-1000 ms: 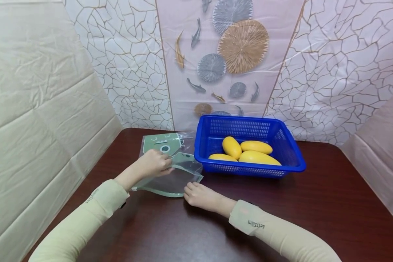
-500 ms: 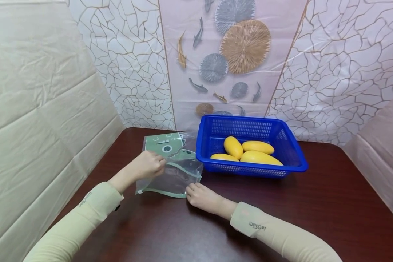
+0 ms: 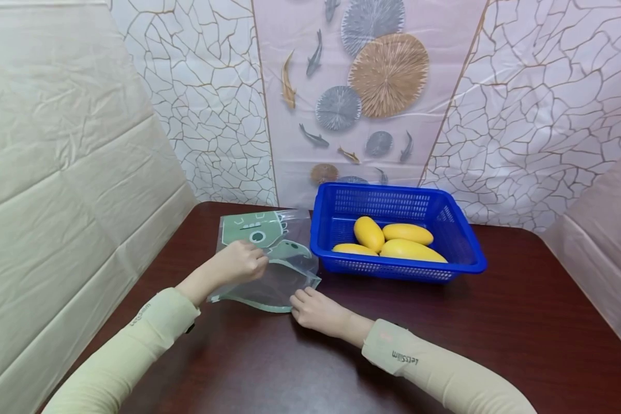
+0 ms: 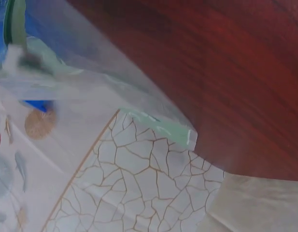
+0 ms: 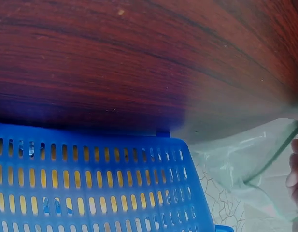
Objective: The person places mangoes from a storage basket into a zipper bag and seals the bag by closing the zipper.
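A clear plastic zip bag (image 3: 284,284) with a green cartoon dinosaur print lies on the table, its mouth toward me and gaping. My left hand (image 3: 238,263) holds the upper side of the mouth with curled fingers; its fingertips are hidden in the head view. At the right end of the lower rim, my right hand (image 3: 321,312) pinches the green-edged lip. The left wrist view shows a green strip of the zip bag (image 4: 173,131) up close. In the right wrist view, fingers (image 5: 296,169) grip the bag's edge at the far right.
A blue plastic basket (image 3: 398,266) with slotted sides stands right of the bag, close to its edge. Several yellow mangoes (image 3: 406,249) lie in it. The dark brown table (image 3: 517,322) meets patterned cloth walls at the back and sides.
The left hand shifts a little left and back right while holding the bag. The bag's mouth flattens, then bows wider again. The right hand stays nearly still; the basket has not moved.
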A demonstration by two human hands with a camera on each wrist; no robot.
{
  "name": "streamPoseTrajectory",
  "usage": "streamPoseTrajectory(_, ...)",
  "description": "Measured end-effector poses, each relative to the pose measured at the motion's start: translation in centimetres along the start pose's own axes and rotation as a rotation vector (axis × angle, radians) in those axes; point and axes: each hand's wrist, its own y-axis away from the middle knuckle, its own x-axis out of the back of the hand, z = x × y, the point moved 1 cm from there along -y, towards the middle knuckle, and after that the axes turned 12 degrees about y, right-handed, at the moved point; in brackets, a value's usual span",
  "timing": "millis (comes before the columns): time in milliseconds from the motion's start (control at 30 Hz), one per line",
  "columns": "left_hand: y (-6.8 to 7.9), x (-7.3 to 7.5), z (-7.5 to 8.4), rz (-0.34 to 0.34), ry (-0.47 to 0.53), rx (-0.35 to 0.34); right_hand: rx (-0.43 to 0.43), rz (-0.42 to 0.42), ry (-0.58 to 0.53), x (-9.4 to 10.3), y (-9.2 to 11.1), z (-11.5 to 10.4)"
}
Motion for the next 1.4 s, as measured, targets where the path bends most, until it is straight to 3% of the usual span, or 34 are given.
streamPoseTrajectory(267, 0.5, -0.4, 1.1, -0.166, 0.112, 0.030, -0.009, -0.016, -0.039, 0.2, 0.0, 0.3)
streamPoseTrajectory(400, 0.9, -0.4, 1.4, -0.238, 0.153, 0.053, -0.037, 0.017, -0.061, 0.2, 0.2, 0.4)
streamPoseTrajectory(500, 1.3, -0.6, 1.6, -0.268, 0.180, 0.063, -0.118, 0.060, -0.103, 0.1, 0.6, 0.8)
streamPoseTrajectory(600, 1.6, -0.8, 1.7, -0.275, 0.202, 0.066, -0.264, 0.082, -0.133, -0.4, 1.1, 1.3)
streamPoseTrajectory(700, 1.6, -0.9, 1.8, -0.271, 0.214, 0.066, -0.407, 0.036, -0.124, -1.0, 1.6, 1.8)
streamPoseTrajectory(800, 1.6, -1.0, 1.8, -0.275, 0.219, 0.065, -0.478, -0.056, -0.108, -1.5, 2.0, 2.2)
streamPoseTrajectory(900, 1.5, -1.2, 2.0, -0.261, 0.206, 0.048, -0.478, -0.145, -0.114, -1.6, 2.2, 2.4)
streamPoseTrajectory(1000, 1.1, -1.4, 2.7, -0.187, 0.167, 0.022, -0.443, -0.188, -0.129, -1.6, 2.1, 2.3)
streamPoseTrajectory(1100, 0.2, -2.0, 4.3, -0.092, 0.146, 0.002, -0.422, -0.190, -0.117, -1.6, 2.0, 2.3)
streamPoseTrajectory(1167, -0.3, -2.6, 5.9, -0.066, 0.139, 0.007, -0.426, -0.180, -0.100, -1.5, 1.9, 2.3)
streamPoseTrajectory(1267, -0.5, -4.0, 8.1, -0.124, 0.130, 0.101, -0.440, -0.174, -0.077, -1.5, 1.8, 2.5)
streamPoseTrajectory(1400, -0.1, -5.5, 9.7, -0.312, 0.170, 0.402, -0.451, -0.179, -0.086, -1.3, 1.6, 2.7)
